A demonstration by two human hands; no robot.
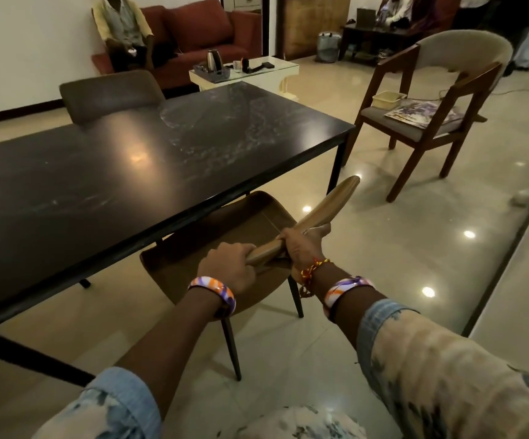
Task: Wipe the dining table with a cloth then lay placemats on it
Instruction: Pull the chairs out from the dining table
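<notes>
Both hands, left (229, 264) & right (304, 248), are clenched round rolled placemats (307, 223) beside table (161, 160); roll could be dropped w/ slack grip.

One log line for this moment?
both hands grip chair backrest | left hand | right hand | dining table bare | no placemats laid

I have one view only, head-mounted and wide-angle. It stands just beside the near long edge of the tabletop (104, 172), facing forward and down across it toward the far right corner. Both forearms fill the near foreground, close under the lens.
</notes>
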